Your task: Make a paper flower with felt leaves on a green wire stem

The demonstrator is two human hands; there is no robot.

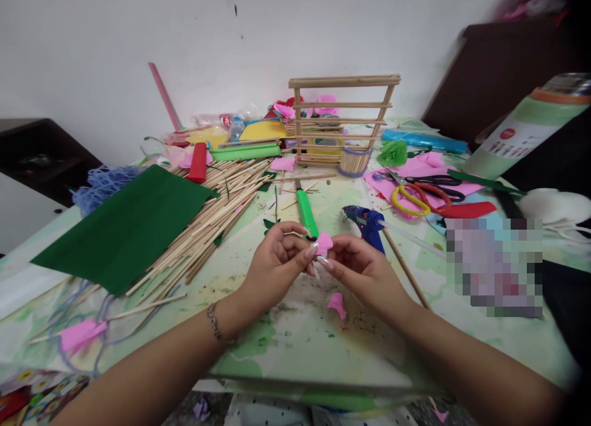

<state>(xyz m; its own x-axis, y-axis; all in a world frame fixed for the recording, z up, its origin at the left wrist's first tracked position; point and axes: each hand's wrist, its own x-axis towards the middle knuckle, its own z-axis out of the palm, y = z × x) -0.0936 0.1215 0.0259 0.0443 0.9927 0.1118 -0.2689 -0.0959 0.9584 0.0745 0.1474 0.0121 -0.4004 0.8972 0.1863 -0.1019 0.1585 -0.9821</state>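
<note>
Between my fingertips is a small pink paper petal [324,244]. My left hand [287,253] pinches its left side, and my right hand [355,265] pinches it from the right. Just below, a second pink paper petal [337,305] lies on the tablecloth. Beyond my left hand is a green utility knife [305,212], its blade end pointing away. A blue glue gun [365,221] rests behind my right hand, with a clear glue stick [413,238] running out of its back.
Wooden sticks [217,213] and a dark green sheet [127,229] spread over the left. A stick frame [344,121] stands at the back beside a small stick cup [354,162]. Scissors [418,195] lie right, near a leaning green bottle [521,127]. The table's front edge [314,386] is close.
</note>
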